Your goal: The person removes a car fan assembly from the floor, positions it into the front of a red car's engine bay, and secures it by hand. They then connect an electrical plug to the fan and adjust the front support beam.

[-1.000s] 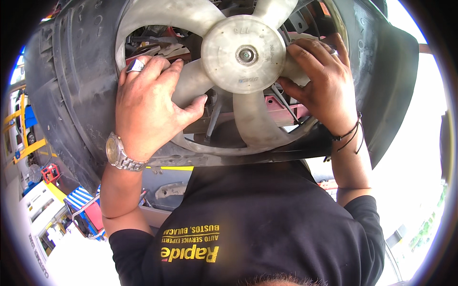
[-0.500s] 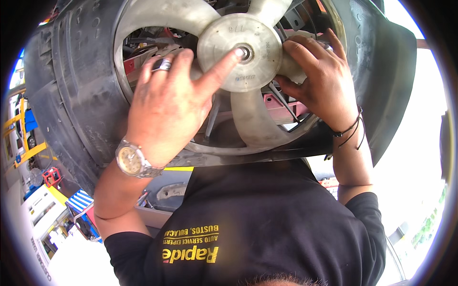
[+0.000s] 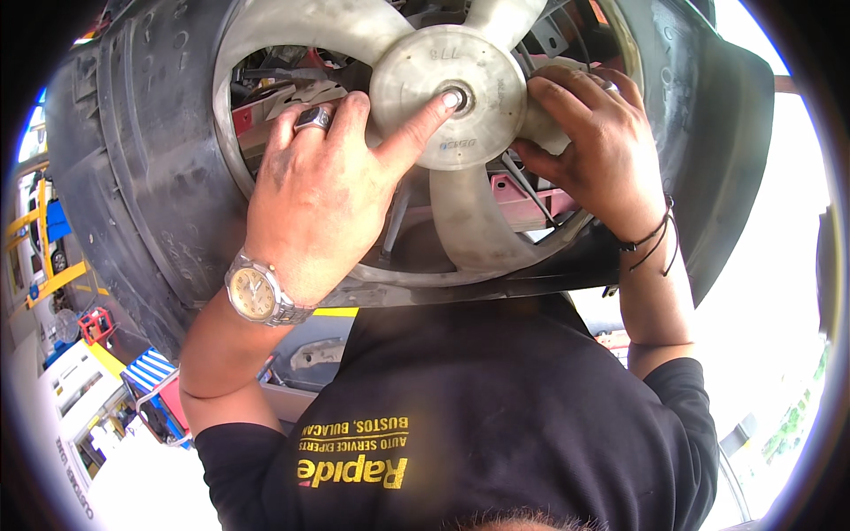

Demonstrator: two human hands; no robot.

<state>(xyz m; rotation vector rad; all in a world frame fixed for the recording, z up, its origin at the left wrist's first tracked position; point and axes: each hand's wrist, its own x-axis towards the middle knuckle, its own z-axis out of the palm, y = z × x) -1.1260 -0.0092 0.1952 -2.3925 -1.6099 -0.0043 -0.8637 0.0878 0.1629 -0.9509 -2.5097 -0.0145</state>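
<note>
A pale plastic radiator fan (image 3: 482, 208) with several broad blades sits inside the round opening of a black fan shroud (image 3: 173, 168). The thumb of my left hand (image 3: 319, 195) presses on the centre of its hub (image 3: 425, 66), covering part of the metal-ringed hole. My other left fingers bend over a blade on the left, and their tips are hidden. On the opposite side, my right hand (image 3: 602, 146) grips a blade between thumb and fingers, close beside the hub. A ring and a metal watch (image 3: 252, 292) are on my left arm; a dark cord bracelet (image 3: 651, 234) circles my right wrist.
Behind the blades show reddish metal parts (image 3: 522, 208) and dark rods. At the far left stand a blue-and-white striped cart (image 3: 149, 372), a red stand (image 3: 96, 327) and yellow frames (image 3: 57, 283). My black shirt (image 3: 496, 389) is close below the shroud's lower rim.
The hub has shifted slightly to the right and turned a little, with my left hand and thumb moving along. My right index finger has bent in toward the blade.
</note>
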